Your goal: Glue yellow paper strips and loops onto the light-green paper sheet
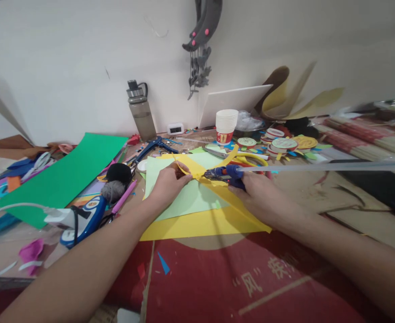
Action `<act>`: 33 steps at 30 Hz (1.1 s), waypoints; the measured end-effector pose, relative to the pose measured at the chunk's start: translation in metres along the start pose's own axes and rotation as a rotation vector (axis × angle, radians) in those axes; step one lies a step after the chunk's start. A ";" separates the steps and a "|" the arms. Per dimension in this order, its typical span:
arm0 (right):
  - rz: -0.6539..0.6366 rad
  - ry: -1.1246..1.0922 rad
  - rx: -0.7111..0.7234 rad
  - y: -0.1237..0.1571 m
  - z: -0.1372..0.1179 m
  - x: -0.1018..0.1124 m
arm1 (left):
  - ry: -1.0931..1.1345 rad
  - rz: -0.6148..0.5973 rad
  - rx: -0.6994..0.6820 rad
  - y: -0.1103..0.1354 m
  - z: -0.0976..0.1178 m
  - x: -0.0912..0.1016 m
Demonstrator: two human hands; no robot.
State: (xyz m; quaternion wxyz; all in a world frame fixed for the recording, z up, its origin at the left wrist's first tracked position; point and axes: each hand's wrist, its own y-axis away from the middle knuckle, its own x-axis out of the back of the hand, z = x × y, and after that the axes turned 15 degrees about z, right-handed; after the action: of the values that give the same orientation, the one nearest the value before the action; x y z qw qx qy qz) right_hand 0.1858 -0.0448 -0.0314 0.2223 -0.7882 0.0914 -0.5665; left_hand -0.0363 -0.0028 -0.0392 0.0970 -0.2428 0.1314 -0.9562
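Note:
My right hand (256, 193) is wrapped round a blue hot glue gun (232, 174), with a long clear glue stick (318, 167) running out of its back to the right. The gun's nozzle meets a yellow paper strip (199, 175). My left hand (172, 181) pinches the strip's left part between thumb and fingers. Beneath both hands lie a pale green sheet (184, 204) and a larger yellow sheet (184, 229). Just behind the gun are yellow-handled scissors (251, 158), partly hidden by paper.
A green sheet (72, 175), a black ball (119, 172) and a blue-and-white power strip (86, 222) with a plug lie left. At the back stand a water bottle (141, 114), a small clock (175, 129) and stacked paper cups (226, 125). Red printed cardboard (217, 278) covers the front.

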 end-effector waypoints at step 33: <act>-0.043 0.046 -0.008 0.000 0.001 0.003 | -0.039 -0.013 -0.016 -0.001 -0.002 0.001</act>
State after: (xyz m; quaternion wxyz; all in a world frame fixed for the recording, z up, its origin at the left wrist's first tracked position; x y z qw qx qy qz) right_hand 0.1877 -0.0458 -0.0289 0.2047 -0.7777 0.0818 -0.5887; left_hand -0.0381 -0.0016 -0.0397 0.0912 -0.2629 0.1354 -0.9509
